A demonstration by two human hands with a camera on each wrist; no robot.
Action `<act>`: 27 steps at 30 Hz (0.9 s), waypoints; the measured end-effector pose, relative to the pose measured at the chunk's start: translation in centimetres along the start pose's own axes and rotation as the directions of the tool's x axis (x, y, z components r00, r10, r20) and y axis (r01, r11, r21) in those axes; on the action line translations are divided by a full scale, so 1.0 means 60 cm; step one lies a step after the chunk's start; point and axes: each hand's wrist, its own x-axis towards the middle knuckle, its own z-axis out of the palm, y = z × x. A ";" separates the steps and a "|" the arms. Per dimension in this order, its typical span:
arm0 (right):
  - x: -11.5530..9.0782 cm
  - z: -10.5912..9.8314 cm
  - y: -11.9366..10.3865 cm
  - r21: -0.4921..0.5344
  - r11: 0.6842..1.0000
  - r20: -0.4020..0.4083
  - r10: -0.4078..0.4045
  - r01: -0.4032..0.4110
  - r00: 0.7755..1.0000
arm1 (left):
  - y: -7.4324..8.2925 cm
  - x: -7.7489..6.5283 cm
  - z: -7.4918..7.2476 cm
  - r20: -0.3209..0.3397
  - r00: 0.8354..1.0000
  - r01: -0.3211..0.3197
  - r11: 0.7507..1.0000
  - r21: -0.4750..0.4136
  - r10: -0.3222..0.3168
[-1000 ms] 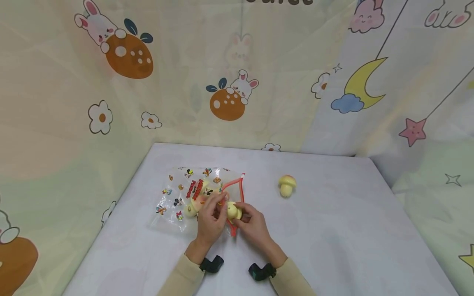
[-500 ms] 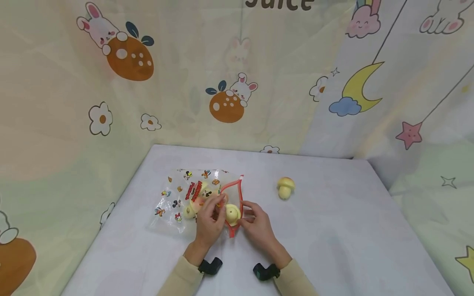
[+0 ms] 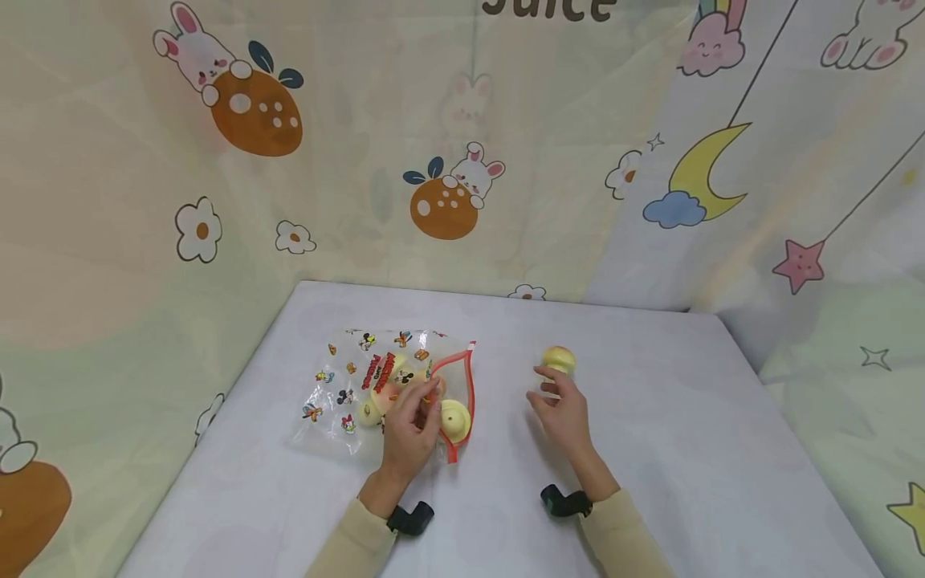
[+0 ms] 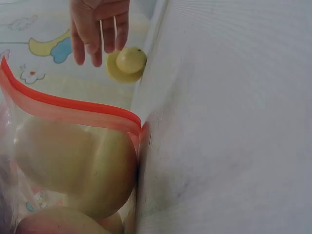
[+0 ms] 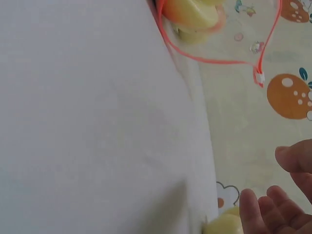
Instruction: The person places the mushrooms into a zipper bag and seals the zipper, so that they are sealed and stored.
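A clear zip bag (image 3: pixel 328 429) with cartoon prints and a red zip edge lies on the left half of the table. My left hand (image 3: pixel 409 427) pinches its upper edge at the mouth, holding it apart. Just inside the mouth sits a pale yellow toy mushroom (image 3: pixel 455 420), its rounded stem end facing out; more yellow and pinkish pieces lie deeper in, partly hidden by the prints. My right hand (image 3: pixel 567 417) is off the bag, fingers loosely bent with nothing in them. Right beyond its fingertips stands another toy mushroom (image 3: pixel 559 359), partly covered by the hand.
A white cloth covers the table (image 3: pixel 686 433). Printed fabric walls (image 3: pixel 347 185) rise behind it and at both sides. Each wrist wears a black camera mount, such as the left one (image 3: pixel 410 519).
My right hand has let go of the toy mushroom in the bag's mouth and moved right to the mushroom on the table. My left hand has stayed on the bag.
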 end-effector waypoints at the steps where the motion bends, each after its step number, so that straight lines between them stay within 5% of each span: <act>1: 0.006 -0.008 0.002 -0.008 1.000 -0.022 -0.016 0.016 1.000 | 0.000 0.000 0.000 0.000 1.000 -0.001 1.000 0.001 0.001; 6: 0.031 -0.040 0.011 -0.041 0.999 -0.092 -0.038 0.034 0.995 | -0.003 0.000 0.000 -0.003 1.000 -0.010 1.000 0.007 0.010; 14: 0.070 -0.067 0.043 -0.120 0.991 -0.172 0.042 -0.063 0.984 | -0.002 -0.002 0.001 0.002 1.000 -0.004 1.000 0.003 0.004; 20: 0.080 -0.066 0.054 -0.136 0.983 -0.075 0.114 -0.123 0.991 | 0.000 -0.002 -0.001 0.011 1.000 0.002 1.000 -0.002 -0.002; 27: 0.087 -0.048 0.067 -0.242 0.967 0.061 0.092 -0.075 0.994 | 0.000 -0.001 -0.001 0.010 1.000 0.007 1.000 0.000 -0.007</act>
